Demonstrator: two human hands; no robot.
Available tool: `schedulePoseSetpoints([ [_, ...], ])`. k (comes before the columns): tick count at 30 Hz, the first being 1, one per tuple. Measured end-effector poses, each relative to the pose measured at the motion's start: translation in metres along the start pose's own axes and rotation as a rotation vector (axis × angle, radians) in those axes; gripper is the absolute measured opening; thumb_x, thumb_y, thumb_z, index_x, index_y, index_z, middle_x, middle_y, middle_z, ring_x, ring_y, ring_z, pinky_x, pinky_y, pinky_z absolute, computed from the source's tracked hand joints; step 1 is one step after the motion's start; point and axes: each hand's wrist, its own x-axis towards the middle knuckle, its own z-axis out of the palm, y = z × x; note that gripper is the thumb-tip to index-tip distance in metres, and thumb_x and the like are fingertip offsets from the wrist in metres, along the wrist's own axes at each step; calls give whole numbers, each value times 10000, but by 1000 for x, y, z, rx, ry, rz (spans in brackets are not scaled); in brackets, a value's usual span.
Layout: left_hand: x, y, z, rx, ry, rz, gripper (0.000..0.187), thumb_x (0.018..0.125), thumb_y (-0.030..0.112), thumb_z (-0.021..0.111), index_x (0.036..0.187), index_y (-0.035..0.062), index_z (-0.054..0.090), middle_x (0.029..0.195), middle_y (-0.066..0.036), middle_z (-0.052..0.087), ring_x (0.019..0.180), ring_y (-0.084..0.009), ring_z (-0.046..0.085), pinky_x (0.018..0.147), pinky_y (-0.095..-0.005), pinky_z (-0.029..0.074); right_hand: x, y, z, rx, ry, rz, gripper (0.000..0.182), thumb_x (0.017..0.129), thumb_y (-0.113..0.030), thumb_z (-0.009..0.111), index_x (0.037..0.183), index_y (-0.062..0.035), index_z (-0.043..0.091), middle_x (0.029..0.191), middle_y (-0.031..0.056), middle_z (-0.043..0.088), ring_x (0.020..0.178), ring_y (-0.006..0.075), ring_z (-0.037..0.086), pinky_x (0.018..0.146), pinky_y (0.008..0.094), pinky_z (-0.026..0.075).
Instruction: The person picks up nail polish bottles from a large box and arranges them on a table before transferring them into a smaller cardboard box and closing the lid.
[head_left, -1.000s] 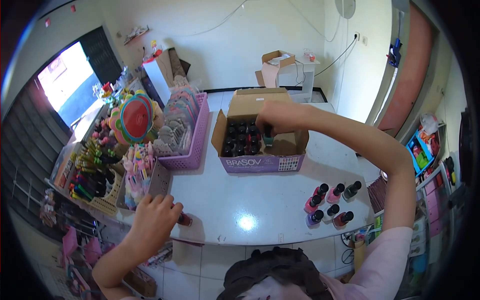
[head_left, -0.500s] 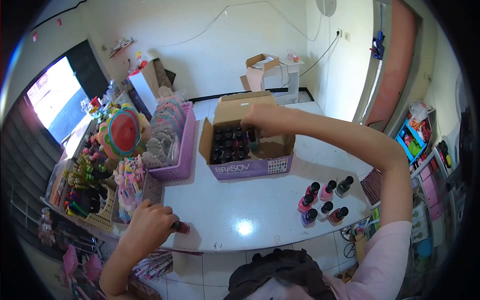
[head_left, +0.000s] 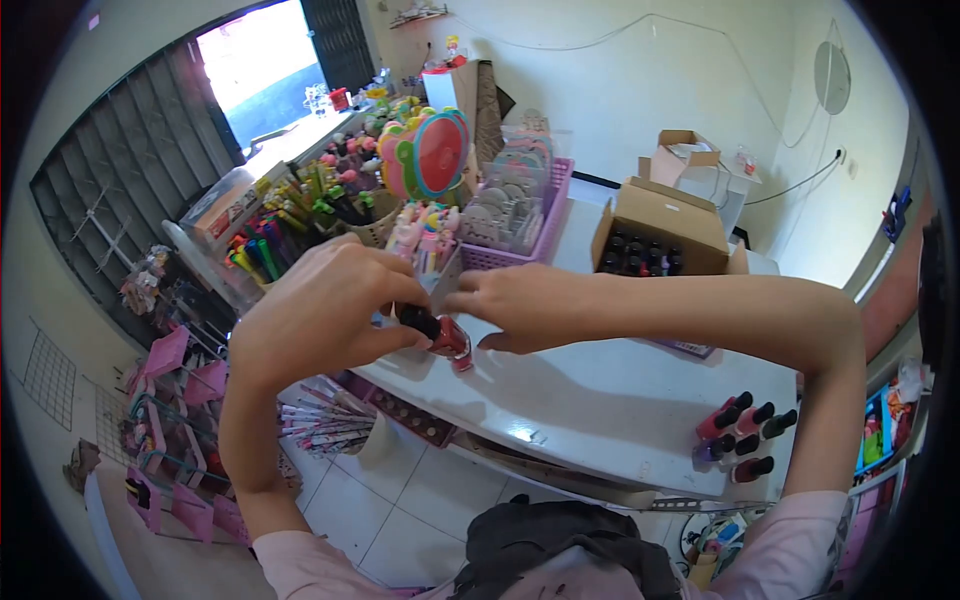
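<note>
My left hand [head_left: 315,315] holds a red nail polish bottle [head_left: 440,333] with a black cap, lying sideways just above the white table [head_left: 590,385]. My right hand [head_left: 515,305] meets it from the right, fingertips on or right beside the bottle; I cannot tell whether it grips. Behind my right forearm stands an open cardboard box [head_left: 662,215] filled with black-capped bottles. Several more polish bottles [head_left: 742,432] stand in a group at the table's near right corner.
A purple basket [head_left: 545,225] of carded goods and racks of pens and hair accessories [head_left: 300,215] crowd the table's left side. A round mirror toy [head_left: 430,150] stands behind them. Pink goods hang on a rack [head_left: 160,440] below left.
My right hand left the cardboard box and came across to the red bottle. My left hand lifted that bottle off the table edge. The view swung left.
</note>
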Motion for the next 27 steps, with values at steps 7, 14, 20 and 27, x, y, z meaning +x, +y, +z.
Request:
schedulePoseSetpoints([
  [7, -33, -31, 40, -197, -27, -58, 221, 650, 204, 667, 805, 57, 614, 718, -69, 576, 681, -237, 544, 630, -334, 400, 36, 6, 37, 60, -268, -25, 279, 723, -126, 575, 963, 1, 513, 862, 161, 513, 839, 325, 541, 696, 382, 450],
  [14, -11, -15, 30, -178, -71, -11, 189, 664, 159, 637, 835, 81, 615, 749, -52, 569, 690, -229, 539, 704, -320, 376, -11, 16, -19, 308, 166, -88, 162, 721, -94, 605, 804, 1, 503, 694, 151, 567, 658, 288, 571, 587, 346, 438],
  [20, 53, 14, 28, -76, 95, 239, 221, 632, 174, 683, 837, 116, 623, 690, 3, 548, 663, -171, 498, 718, -299, 316, -112, 21, -99, -58, 414, 230, 220, 707, -168, 646, 789, -8, 517, 617, 90, 573, 509, 162, 525, 490, 265, 403],
  [27, 142, 58, 23, -139, 156, 391, 185, 614, 115, 666, 788, 74, 618, 674, -79, 575, 623, -207, 560, 682, -311, 385, -184, 60, -64, 66, 295, 550, 148, 648, -85, 651, 758, -20, 577, 656, 66, 603, 570, 141, 580, 567, 241, 459],
])
